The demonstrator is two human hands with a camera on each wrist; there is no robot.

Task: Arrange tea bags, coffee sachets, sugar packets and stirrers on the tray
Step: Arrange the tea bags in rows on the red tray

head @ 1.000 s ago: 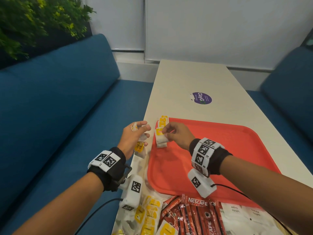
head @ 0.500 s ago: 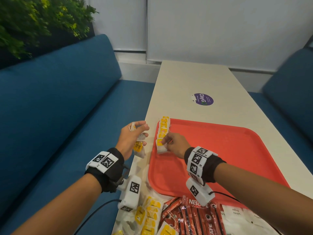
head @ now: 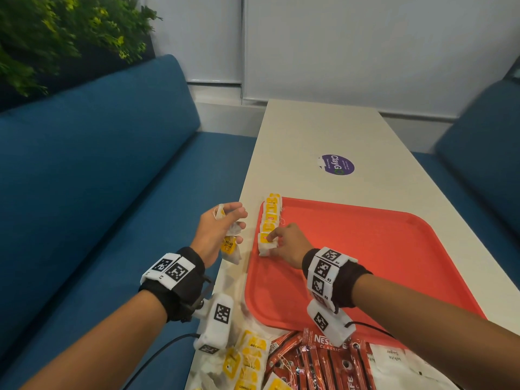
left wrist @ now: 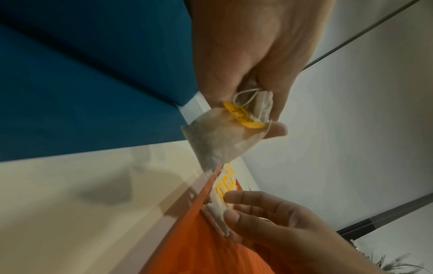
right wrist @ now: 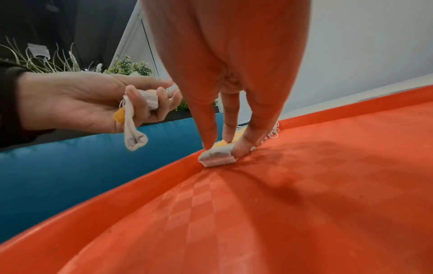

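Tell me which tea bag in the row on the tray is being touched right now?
The nearest tea bag, at the row's close end: the right hand pinches it against the red tray; the others lie untouched beyond it.

Tray: orange-red plastic, semi-matt, faint woven checker texture on floor, smooth rim. Tea bags by tray's left rim: thin matt filter paper w/ yellow paper tags. Coffee sachets below tray: glossy red foil. Table: smooth cream laminate. Sofa: matt blue cloth.
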